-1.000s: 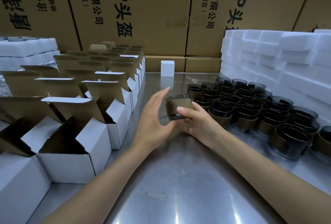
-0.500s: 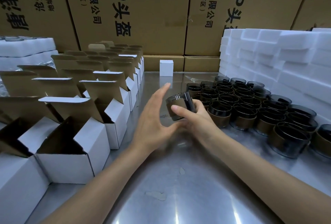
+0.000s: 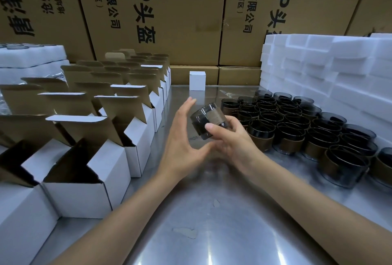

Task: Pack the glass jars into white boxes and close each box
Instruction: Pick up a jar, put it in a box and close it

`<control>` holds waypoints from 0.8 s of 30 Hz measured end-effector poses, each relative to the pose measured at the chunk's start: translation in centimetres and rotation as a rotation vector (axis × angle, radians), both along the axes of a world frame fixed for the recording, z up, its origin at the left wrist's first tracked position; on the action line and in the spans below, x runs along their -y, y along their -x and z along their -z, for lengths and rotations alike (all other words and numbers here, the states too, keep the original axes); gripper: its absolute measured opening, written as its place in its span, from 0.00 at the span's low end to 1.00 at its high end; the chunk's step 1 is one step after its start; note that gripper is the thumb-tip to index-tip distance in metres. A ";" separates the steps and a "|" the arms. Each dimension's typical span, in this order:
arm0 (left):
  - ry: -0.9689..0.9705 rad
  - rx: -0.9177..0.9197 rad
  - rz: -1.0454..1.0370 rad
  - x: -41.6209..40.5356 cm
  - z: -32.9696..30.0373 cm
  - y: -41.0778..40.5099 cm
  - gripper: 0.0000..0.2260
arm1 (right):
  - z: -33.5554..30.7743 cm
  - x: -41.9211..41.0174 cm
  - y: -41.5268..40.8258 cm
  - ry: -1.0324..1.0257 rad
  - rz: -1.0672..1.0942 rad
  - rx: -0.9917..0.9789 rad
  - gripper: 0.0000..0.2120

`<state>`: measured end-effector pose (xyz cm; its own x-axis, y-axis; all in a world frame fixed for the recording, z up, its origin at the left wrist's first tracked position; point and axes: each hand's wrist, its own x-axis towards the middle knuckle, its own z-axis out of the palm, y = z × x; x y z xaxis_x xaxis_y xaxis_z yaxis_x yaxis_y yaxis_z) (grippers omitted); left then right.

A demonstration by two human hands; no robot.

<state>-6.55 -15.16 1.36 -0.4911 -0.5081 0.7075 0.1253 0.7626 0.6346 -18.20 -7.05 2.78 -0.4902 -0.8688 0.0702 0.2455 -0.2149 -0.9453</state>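
single head view, looking forward-down over metal table (image 3: 222,222), close, wide-angle.

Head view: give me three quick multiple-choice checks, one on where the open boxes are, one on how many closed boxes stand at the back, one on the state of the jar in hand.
1. Where do the open white boxes stand?
A. Left of the hands
B. Right of the hands
C. On the foam stack

2. How many closed white boxes stand at the far edge of the table?
A. None
B. One
C. Three

3. What is the state of the held jar?
A. Upright on the table
B. Inside a box
C. Tilted in the air, gripped by the right hand

Answers:
1 A: the open boxes line the left side, with the loose jars on the right.
2 B: a single closed box stands there.
3 C: the right hand holds the jar tipped above the table, the left hand open beside it.
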 end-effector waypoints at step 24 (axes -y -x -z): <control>-0.051 -0.026 0.018 -0.4 -0.1 0.3 0.35 | 0.0 -0.2 -0.1 0.028 0.072 -0.015 0.35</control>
<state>-6.81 -14.73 1.44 -0.4820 -0.5354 0.6936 0.1555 0.7268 0.6691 -18.13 -6.88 2.79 -0.5500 -0.8289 0.1022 0.2141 -0.2582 -0.9421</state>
